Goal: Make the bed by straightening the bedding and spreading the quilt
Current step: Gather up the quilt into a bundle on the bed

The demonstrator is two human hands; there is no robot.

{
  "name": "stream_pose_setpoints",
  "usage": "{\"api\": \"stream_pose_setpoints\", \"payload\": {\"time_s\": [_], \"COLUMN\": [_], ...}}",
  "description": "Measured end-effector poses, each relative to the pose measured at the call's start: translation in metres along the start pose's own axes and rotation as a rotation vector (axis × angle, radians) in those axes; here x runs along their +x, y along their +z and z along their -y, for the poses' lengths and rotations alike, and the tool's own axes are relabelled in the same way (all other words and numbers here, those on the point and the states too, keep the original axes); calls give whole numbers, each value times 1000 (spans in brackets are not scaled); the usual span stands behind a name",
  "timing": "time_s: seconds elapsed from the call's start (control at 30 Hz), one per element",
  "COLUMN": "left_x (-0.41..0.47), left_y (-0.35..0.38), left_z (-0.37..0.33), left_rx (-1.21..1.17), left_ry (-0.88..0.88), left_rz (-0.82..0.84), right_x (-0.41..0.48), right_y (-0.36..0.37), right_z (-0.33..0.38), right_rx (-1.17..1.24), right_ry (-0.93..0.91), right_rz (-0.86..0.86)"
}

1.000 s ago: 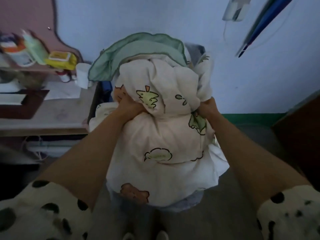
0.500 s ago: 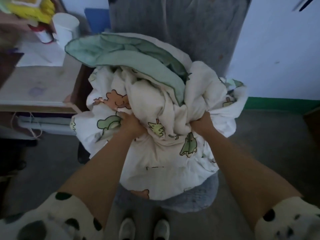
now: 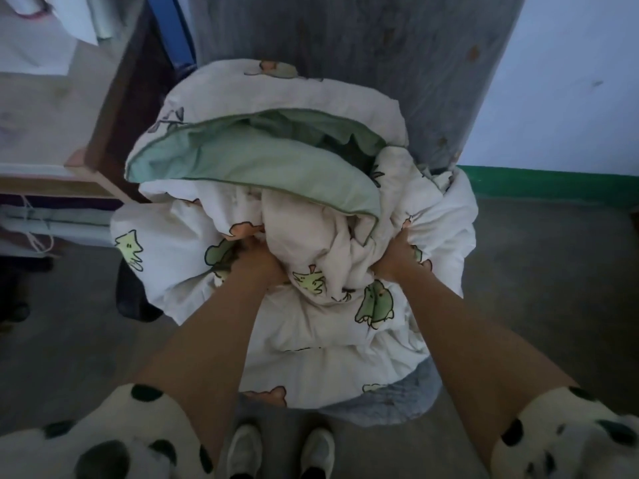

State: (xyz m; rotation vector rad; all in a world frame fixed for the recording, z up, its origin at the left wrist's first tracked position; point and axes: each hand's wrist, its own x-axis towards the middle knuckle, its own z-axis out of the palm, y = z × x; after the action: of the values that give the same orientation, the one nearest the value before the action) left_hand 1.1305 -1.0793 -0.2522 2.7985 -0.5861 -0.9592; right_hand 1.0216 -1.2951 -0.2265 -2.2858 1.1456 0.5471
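Note:
A bunched cream quilt [image 3: 311,340] printed with green and orange cartoon animals fills the middle of the head view; its mint green underside [image 3: 249,164] folds over the top. My left hand [image 3: 257,257] grips a fold on the left of the bundle. My right hand [image 3: 394,257] grips a fold on the right. Both hands' fingers are buried in the cloth. The bundle rests on a grey padded thing [image 3: 390,402] whose edge shows below it. The bed is not in view.
A wooden table [image 3: 52,108] with white papers stands at the left, its edge close to the quilt. A grey panel [image 3: 363,46] rises behind the bundle, with a blue wall and green skirting [image 3: 553,184] at the right. My shoes [image 3: 280,447] stand on grey floor.
The view has tilted down and the quilt bundle has dropped lower, from held up before the wall to resting in front of my legs. Both hands have kept their grip.

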Motion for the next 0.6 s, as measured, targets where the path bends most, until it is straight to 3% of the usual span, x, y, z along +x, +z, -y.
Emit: {"api": "stream_pose_setpoints", "payload": {"time_s": [0.13, 0.27, 0.43, 0.6], "left_x": [-12, -30, -64, -96], "left_y": [-18, -37, -82, -120], "left_z": [-3, -5, -16, -31], "left_rx": [-28, -64, -10, 25], "left_ry": [35, 62, 54, 77], "left_rz": [55, 98, 51, -93], "right_x": [17, -7, -59, -92], "right_y": [4, -17, -67, -97], "right_z": [-8, -5, 16, 35], "right_rx": [-85, -67, 29, -61], "right_ry": [-224, -343, -291, -289], "right_rz": [119, 69, 133, 118]}}
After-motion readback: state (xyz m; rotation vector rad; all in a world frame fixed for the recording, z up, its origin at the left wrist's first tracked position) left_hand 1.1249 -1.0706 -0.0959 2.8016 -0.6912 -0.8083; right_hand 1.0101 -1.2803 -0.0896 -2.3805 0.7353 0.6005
